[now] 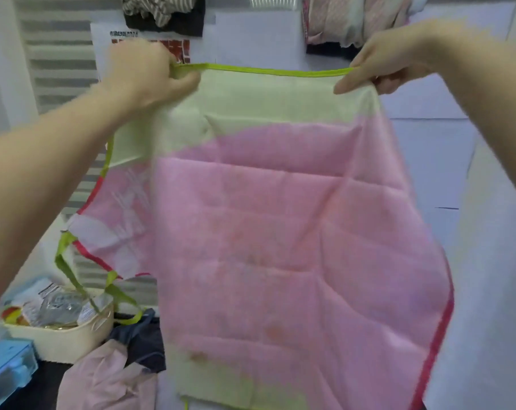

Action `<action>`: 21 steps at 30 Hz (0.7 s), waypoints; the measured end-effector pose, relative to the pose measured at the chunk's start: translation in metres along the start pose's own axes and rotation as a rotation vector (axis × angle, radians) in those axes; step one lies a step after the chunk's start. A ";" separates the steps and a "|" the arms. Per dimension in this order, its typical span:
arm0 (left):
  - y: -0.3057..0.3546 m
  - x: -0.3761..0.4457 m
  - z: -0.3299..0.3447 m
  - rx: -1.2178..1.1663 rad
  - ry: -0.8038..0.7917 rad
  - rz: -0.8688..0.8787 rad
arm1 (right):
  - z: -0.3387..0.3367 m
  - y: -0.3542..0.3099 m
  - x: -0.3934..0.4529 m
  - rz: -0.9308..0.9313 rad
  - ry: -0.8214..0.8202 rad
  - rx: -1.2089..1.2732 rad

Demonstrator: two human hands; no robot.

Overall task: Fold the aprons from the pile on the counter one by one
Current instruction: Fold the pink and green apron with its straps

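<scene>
Pink apron [280,232] held up by left hand [144,75] and right hand [390,60]; no legible writing

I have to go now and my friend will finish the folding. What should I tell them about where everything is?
Left hand: grips the left end of the lime-green top edge of the pink and pale-green apron.
Right hand: pinches the right end of that edge.
The apron hangs spread open in the air between the hands, its lime-green strap dangling at lower left.
Below lie crumpled cloths, a pale pink one and a dark blue one, beside a cream basket of packets.
Done: one apron picked up and spread.
Left: fold it, set it down, then do the rest.
</scene>
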State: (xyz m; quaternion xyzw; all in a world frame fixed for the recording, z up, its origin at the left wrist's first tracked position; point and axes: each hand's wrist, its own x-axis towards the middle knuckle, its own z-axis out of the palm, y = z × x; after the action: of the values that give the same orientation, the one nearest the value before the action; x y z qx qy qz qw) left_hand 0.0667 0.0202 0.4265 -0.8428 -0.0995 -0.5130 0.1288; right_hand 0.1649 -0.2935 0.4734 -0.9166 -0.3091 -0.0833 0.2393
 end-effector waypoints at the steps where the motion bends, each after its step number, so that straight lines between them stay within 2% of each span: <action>1: 0.008 0.003 0.002 0.022 -0.037 0.027 | 0.000 0.008 0.003 0.013 0.025 -0.075; 3: 0.026 -0.002 0.021 0.041 -0.183 0.072 | 0.019 0.035 0.014 0.049 0.028 -0.147; 6: 0.044 -0.031 0.077 -0.007 -0.533 0.093 | 0.077 0.089 0.031 0.106 0.006 -0.245; 8: 0.050 -0.071 0.121 -0.044 -0.748 0.086 | 0.128 0.126 0.038 0.150 -0.028 -0.326; 12: 0.062 -0.164 0.202 -0.109 -1.053 0.031 | 0.234 0.190 0.036 0.269 -0.188 -0.374; 15: 0.078 -0.225 0.239 -0.163 -1.153 0.004 | 0.295 0.226 0.020 0.350 -0.255 -0.345; 17: 0.086 -0.258 0.252 -0.232 -1.150 -0.052 | 0.325 0.253 0.006 0.386 -0.252 -0.340; 21: 0.094 -0.298 0.264 -0.257 -0.994 -0.087 | 0.362 0.300 -0.015 0.358 -0.133 -0.456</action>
State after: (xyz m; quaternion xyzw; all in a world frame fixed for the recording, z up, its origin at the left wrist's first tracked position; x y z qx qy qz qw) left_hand 0.1811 0.0047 0.0339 -0.9889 -0.1199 -0.0632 -0.0603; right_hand 0.3364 -0.3319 0.0369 -0.9901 -0.1311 -0.0468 0.0173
